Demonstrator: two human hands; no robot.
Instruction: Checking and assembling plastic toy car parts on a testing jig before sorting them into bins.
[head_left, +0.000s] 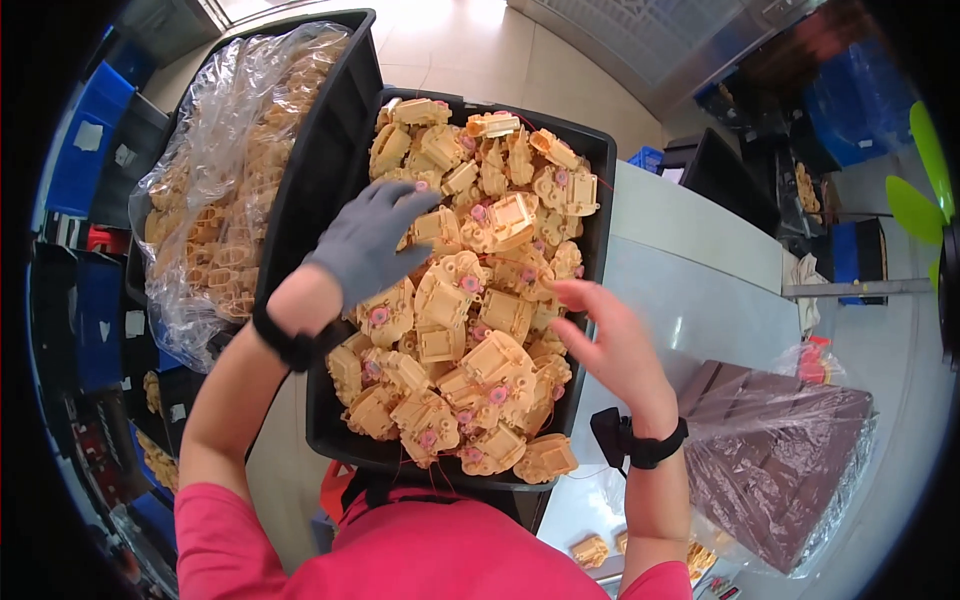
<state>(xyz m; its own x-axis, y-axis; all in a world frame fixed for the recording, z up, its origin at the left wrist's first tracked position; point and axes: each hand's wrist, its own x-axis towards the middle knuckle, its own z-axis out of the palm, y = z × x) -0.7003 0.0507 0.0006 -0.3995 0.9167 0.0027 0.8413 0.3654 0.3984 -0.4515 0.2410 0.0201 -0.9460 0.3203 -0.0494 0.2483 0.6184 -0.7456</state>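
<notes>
A black bin (608,165) in front of me is heaped with tan moulded plastic housings (492,368). Many carry pink round spots, and thin reddish wires stick out among them. My left hand (368,240), in a grey glove, hovers over or touches the heap's left side. Its fingers are spread, with the tips close to a housing (436,230). My right hand (618,338) is bare and reaches over the bin's right rim. Thumb and forefinger stand apart beside the housings there; whether they touch one is unclear. A black band circles each wrist.
Left of it stands another black bin (372,45) of tan parts under clear plastic film (185,190). To the right are a pale table (660,290), a film-wrapped brown stack (780,450) and a green-bladed fan (915,210). Loose housings (590,550) lie near my right elbow.
</notes>
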